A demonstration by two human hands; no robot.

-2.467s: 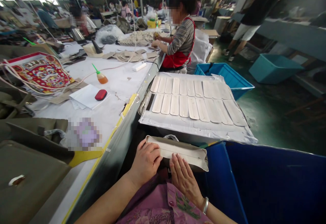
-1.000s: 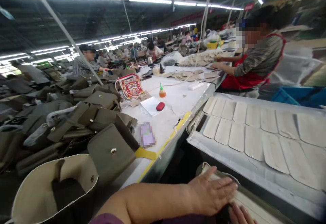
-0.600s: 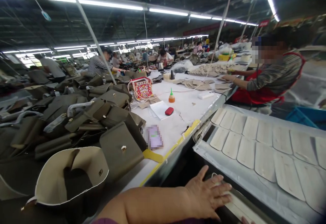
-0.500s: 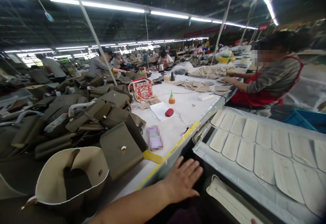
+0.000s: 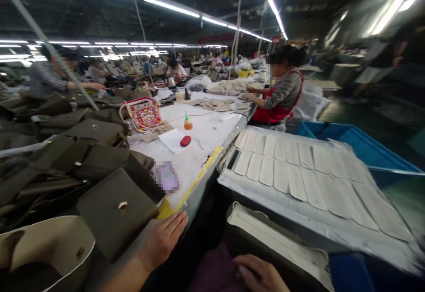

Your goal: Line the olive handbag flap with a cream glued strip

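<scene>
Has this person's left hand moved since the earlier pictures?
Yes. The left hand has gone leftward, off the cream-topped piece, to the yellow-taped table edge.

Bag: dark olive [image 5: 315,256], long and narrow, closest to the right hand; it lies between the person's purple clothing and the board of pale pieces.
Bag's strip: cream [image 5: 277,239], facing up, a fine line along its length, edges slightly wavy.
Bag's pose: slanting, one end up toward the table edge, the other low at the right by the blue bin.
Right hand: fingers [image 5: 247,263] bent, overlapping the bag's near side; contact unclear.
Flap bag: olive [image 5: 106,223], flap closed, gold clasp [image 5: 122,206] up, tilted on the table beside the left hand [image 5: 162,239], which is spread flat.
</scene>
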